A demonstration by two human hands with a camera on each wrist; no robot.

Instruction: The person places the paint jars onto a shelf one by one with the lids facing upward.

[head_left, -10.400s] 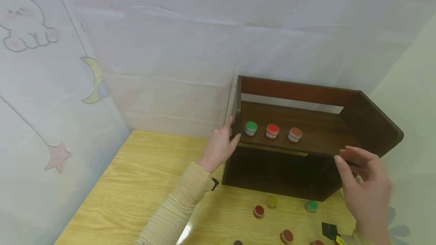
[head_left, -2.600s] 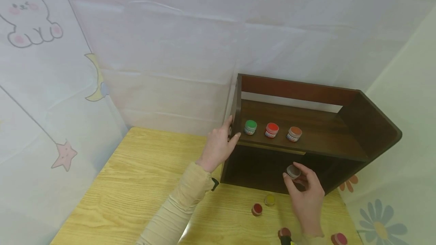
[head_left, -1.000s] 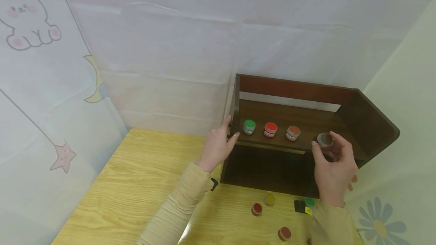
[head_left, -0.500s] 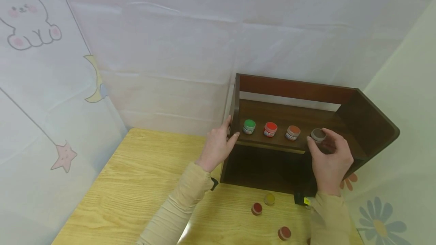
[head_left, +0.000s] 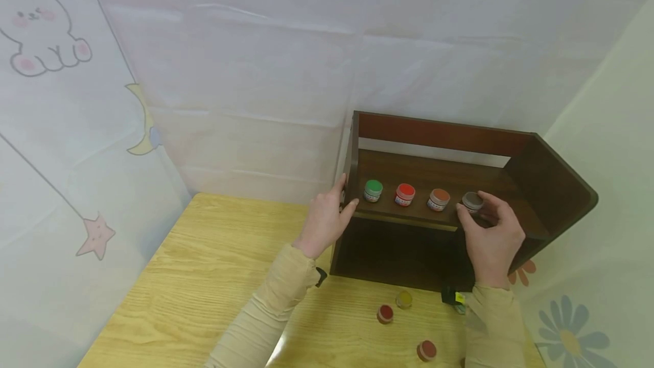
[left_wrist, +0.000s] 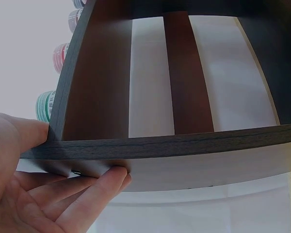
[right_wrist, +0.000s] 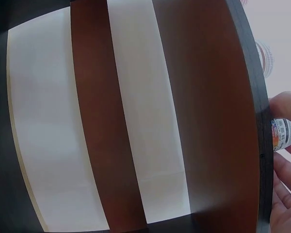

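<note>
A dark brown two-level shelf unit (head_left: 434,166) stands on the table. My left hand (head_left: 323,223) grips its left side panel; in the left wrist view the thumb lies on the front edge and the fingers lie along the outer face. On the upper board, near the front, my right hand (head_left: 493,240) pinches a small dark-topped jar (head_left: 472,201) between thumb and fingers. The jar's printed label (right_wrist: 283,132) shows in the right wrist view. To its left stand an orange-brown jar (head_left: 438,200), a red jar (head_left: 405,195) and a green jar (head_left: 373,191), spaced in a row.
On the wood-grain table (head_left: 219,254) below, a yellow jar (head_left: 403,299) and two dark red ones, a nearer-shelf jar (head_left: 385,314) and a front jar (head_left: 426,350), sit loose. The right forearm partly hides others. A pale printed cloth (head_left: 245,72) hangs behind the shelf.
My right hand has brought the dark-topped jar up from below onto the upper board, then slid it slightly left towards the orange-brown jar. The left hand has stayed on the side panel.
</note>
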